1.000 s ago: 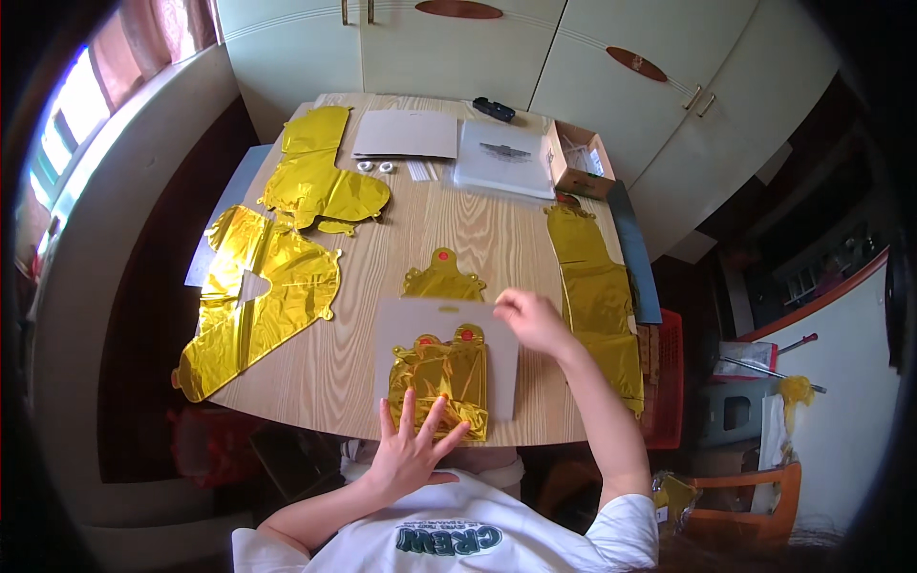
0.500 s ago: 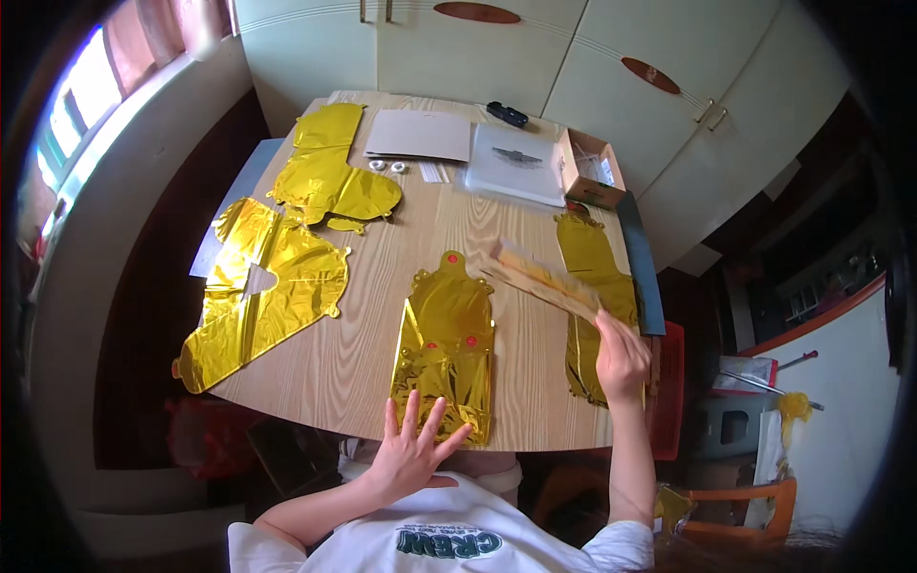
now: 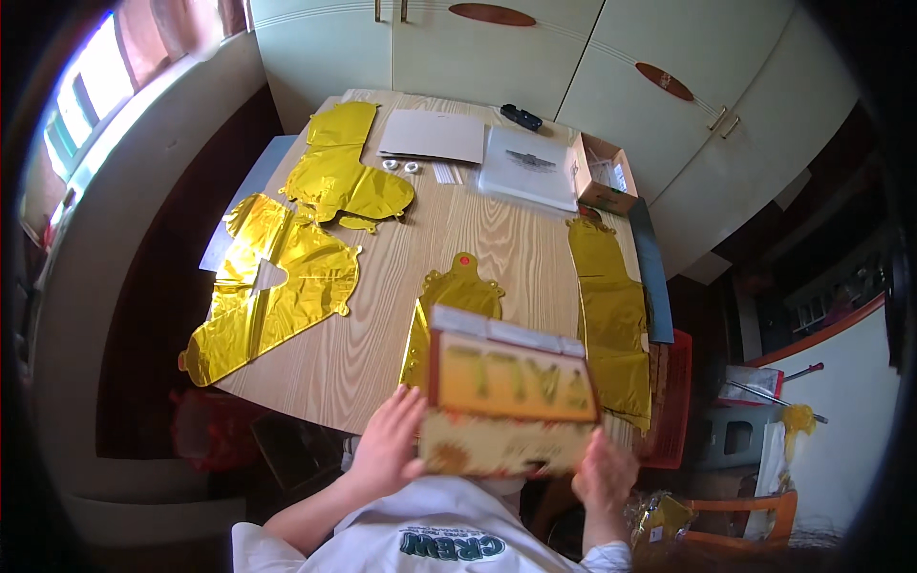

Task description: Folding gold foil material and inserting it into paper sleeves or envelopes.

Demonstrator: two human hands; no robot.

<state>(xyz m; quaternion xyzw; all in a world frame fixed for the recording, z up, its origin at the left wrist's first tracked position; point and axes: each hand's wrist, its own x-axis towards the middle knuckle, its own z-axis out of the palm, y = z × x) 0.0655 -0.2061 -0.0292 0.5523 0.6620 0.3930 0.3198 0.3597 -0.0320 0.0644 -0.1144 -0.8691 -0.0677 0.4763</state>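
Note:
An orange and tan printed card package (image 3: 516, 392) with a pale top strip is held up in front of me, tilted and slightly blurred. My right hand (image 3: 605, 470) grips its lower right corner. Beside its lower left edge is my left hand (image 3: 387, 444), fingers stretched out and thumb apart; whether it touches the package I cannot tell. Behind the package, partly hidden, a flat gold foil balloon (image 3: 463, 286) with a red dot on its tab lies on the wooden table (image 3: 382, 329).
More flat gold foil balloons lie at the left (image 3: 315, 267), far left (image 3: 349, 186) and right (image 3: 611, 306). Along the back are grey card sheets (image 3: 435, 137), white tape rolls (image 3: 411, 167), a clear plastic pack (image 3: 525, 167), a black object (image 3: 522, 116) and an open box (image 3: 604, 177).
My right hand has brought the package from the right to the middle and turned its printed face toward me. My left hand has lifted off the middle balloon and shifted to the package's left side.

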